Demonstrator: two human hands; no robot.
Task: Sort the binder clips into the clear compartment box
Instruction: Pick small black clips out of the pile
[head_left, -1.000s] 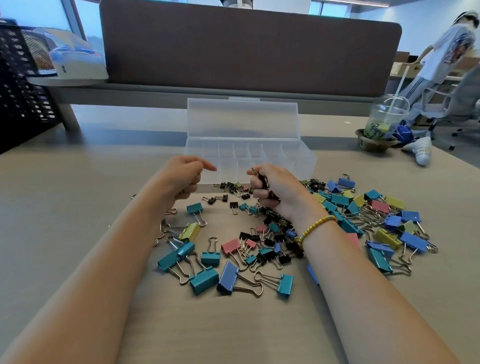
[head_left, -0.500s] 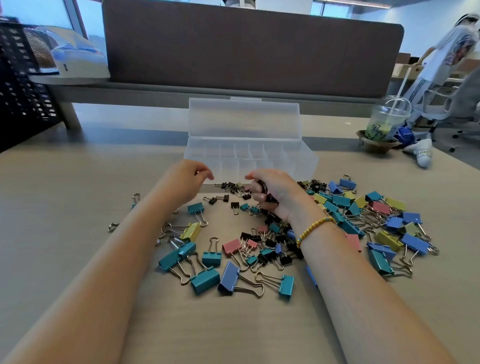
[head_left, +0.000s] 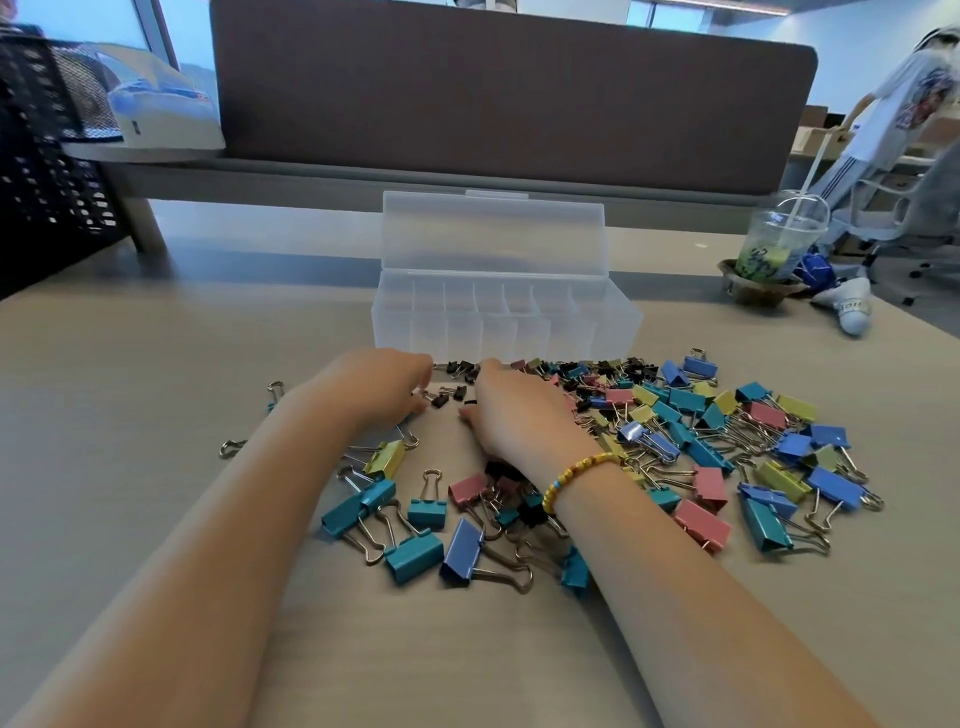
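Both hands down on the table among small black clips (head_left: 451, 395). Left hand (head_left: 379, 387) & right hand (head_left: 511, 410): fingers curl under, can't tell if either holds one. Step: picking from clip pile (head_left: 675, 441). Next: pinch one, lift to open clear box (head_left: 506, 314) just behind; compartments look empty.

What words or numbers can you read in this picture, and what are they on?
None can be read for sure.
Drink cup: dark print on its side, too blurred to read.
White shoe: a few dark letters, too small to read.
Standing person's shirt: a picture print, no clear words.
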